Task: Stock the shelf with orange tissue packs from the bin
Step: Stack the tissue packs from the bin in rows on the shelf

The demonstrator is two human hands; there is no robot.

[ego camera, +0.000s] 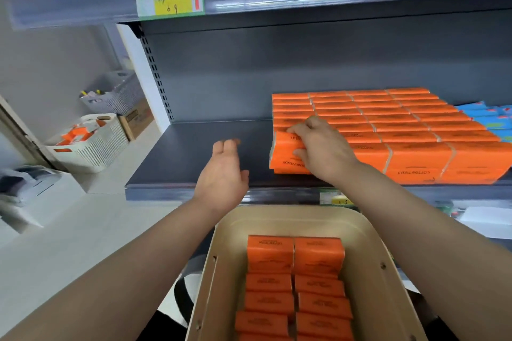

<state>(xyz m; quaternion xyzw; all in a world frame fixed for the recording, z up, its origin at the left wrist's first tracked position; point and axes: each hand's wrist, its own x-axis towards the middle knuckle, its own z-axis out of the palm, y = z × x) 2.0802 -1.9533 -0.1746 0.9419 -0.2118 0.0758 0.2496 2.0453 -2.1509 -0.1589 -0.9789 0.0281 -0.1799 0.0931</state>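
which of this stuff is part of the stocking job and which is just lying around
Job: shelf, stacked orange packs, bin, packs in bin, right hand gripping end pack, left hand open.

Lying about: blue packs, white basket, grey basket, cardboard box.

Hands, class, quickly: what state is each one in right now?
Left hand: open, fingers relaxed, holding nothing, over the dark grey metal shelf.
Right hand: grips an orange plastic-wrapped tissue pack on that shelf.
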